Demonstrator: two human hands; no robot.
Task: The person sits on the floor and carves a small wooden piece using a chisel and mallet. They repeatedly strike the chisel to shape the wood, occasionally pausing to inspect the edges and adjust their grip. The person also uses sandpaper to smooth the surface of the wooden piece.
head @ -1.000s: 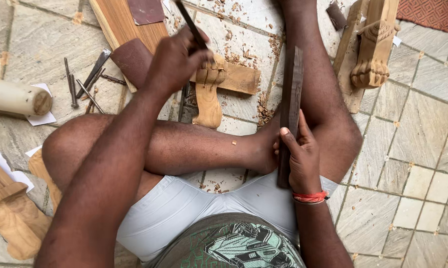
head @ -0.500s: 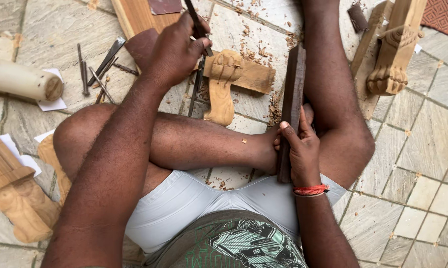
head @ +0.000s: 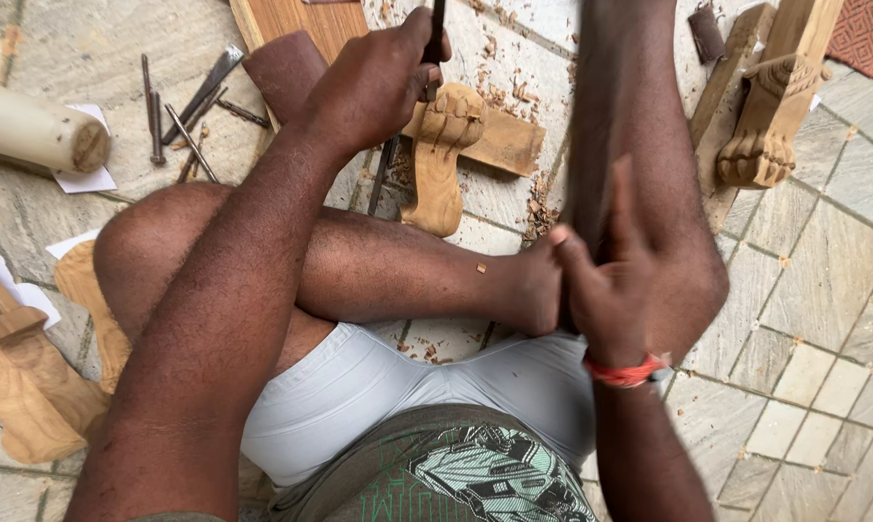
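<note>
1. The person sits on the stone tile floor [head: 842, 290] with legs crossed, and the camera looks down at both bare arms.
2. The left hand [head: 378, 82] is closed around a thin dark chisel [head: 437, 29]. The tool stands almost upright, and only its upper part shows between the fingers.
3. The chisel comes down to the carved wooden leg [head: 441, 155], a pale piece with a paw shape at its top. This piece lies on the floor in front of the shins, across a flat wooden block [head: 499, 140].
4. The right hand [head: 601, 290] is closed around a dark wooden batten [head: 586, 174], which is blurred in the picture. The hand is just beside the person's foot, well apart from the left hand.
5. A red thread band [head: 625, 372] is around the right wrist.
6. Wood chips [head: 538, 208] lie around the carved leg.
7. At the upper left, some loose metal chisels [head: 190, 111] lie together on the tiles, near a brown wooden board [head: 286, 68].
8. A pale round wooden mallet [head: 35, 130] lies at the left edge on a piece of white paper.
9. Another carved leg with a paw foot [head: 770, 116] lies at the upper right, and more carved pieces [head: 21, 387] are at the lower left.
</note>
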